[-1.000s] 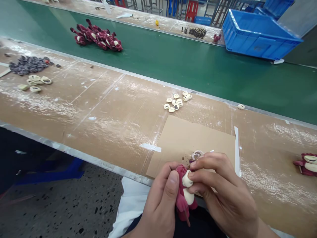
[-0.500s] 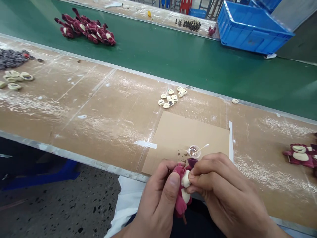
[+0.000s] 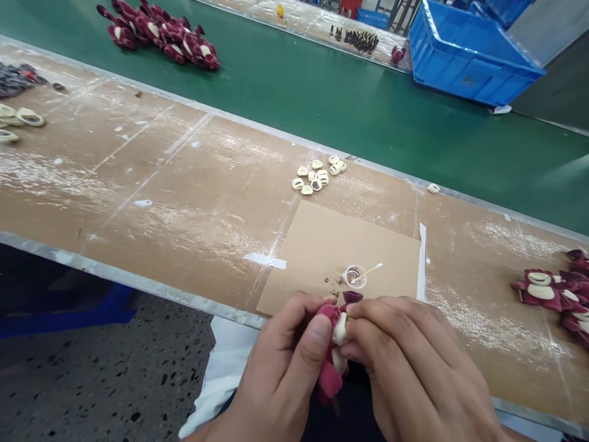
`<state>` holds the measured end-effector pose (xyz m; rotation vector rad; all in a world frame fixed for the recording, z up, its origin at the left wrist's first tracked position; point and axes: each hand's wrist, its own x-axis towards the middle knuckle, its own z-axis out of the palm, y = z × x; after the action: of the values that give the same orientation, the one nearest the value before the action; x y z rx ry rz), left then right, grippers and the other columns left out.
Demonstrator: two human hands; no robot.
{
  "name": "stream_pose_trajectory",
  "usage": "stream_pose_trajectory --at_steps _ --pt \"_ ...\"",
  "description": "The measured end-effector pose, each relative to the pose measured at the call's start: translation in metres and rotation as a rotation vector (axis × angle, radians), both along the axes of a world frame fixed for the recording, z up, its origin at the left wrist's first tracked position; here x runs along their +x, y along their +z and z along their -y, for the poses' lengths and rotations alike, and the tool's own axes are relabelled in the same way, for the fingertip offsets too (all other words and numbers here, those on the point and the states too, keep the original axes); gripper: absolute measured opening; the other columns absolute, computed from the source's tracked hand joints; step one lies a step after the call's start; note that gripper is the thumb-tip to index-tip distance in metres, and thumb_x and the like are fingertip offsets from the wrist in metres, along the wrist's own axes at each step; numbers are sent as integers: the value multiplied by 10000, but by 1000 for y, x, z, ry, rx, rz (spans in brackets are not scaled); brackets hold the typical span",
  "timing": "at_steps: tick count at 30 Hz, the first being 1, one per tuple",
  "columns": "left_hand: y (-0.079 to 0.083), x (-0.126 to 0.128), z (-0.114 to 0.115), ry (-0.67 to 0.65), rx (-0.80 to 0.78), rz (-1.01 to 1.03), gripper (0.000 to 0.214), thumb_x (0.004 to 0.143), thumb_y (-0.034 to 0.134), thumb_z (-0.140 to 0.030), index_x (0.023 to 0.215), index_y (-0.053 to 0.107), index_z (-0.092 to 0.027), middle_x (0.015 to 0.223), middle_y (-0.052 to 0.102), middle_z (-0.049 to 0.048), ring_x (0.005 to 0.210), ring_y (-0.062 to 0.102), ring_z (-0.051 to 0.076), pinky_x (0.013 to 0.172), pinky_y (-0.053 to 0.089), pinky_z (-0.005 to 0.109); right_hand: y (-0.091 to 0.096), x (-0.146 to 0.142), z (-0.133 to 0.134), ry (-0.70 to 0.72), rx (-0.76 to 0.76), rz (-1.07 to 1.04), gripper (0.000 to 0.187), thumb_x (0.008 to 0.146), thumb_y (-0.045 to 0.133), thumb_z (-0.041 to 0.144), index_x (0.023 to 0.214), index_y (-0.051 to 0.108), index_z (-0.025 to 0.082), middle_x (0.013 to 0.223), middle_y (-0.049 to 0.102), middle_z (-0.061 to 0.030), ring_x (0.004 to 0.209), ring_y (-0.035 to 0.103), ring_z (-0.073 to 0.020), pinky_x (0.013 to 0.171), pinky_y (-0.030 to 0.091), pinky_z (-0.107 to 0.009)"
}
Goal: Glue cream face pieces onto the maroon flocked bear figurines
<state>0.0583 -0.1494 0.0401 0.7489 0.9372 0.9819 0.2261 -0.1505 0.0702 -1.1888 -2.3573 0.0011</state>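
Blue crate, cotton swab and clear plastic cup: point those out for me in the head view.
Blue plastic crate (image 3: 469, 80), head view, point on its front wall.
Cotton swab (image 3: 370, 269), head view, point on its stick.
Clear plastic cup (image 3: 354, 277), head view, point on its side.

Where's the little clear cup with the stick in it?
In the head view, the cup sits on the cardboard sheet, just beyond the right hand, with a swab in it.

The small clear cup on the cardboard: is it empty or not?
Not empty: a cotton swab leans in the cup, across its rim. Any liquid is hard to tell.
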Motion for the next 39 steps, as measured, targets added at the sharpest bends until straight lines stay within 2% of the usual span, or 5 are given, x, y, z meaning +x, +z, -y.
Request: stream_pose_trajectory --at_steps 4,11,21,33,39 --pt "3 4 5 35 -108 111 318 1009 635 -530 976 680 -217 520 554 -60 487 498 90 478 426 163 0 -5 7 -64 -10 -66 214 1001 563 54 1169 696 62 1189 771 -142 1165 701 -273 1049 514 -383" --pt "1 2 7 54 -48 124 302 1026 610 -518 1057 708 -234 541 571 -52 514 551 101 500 470 166 11 5 -3 70 -115 -54 198 1049 522 113 1187 664 102 1231 764 -108 1108 703 -255 1038 527 -394" --pt "1 0 7 75 -4 19 308 1021 612 -516 1083 744 -245 709 664 -15 575 597 113 600 528 225 15 1 -10 50 -69 -162 128 1027 585 116 1102 684 145 946 790 -6 935 706 -141 981 544 -215" --pt "-1 -3 14 108 48 -73 299 1027 595 -515 1163 737 -290 1026 741 38 604 566 107 530 467 218 14 6 -5 32 -112 -228 137 1038 594 171 1075 726 165 957 787 -38 880 715 -199 791 548 -340" --pt "-1 -4 13 116 143 -154 254 1019 626 -481 1159 753 -311 893 666 13 688 625 134 635 529 236 24 11 -9 62 -211 -190 118 1009 646 133 1036 744 193 983 791 -19 892 738 -176 771 559 -315"
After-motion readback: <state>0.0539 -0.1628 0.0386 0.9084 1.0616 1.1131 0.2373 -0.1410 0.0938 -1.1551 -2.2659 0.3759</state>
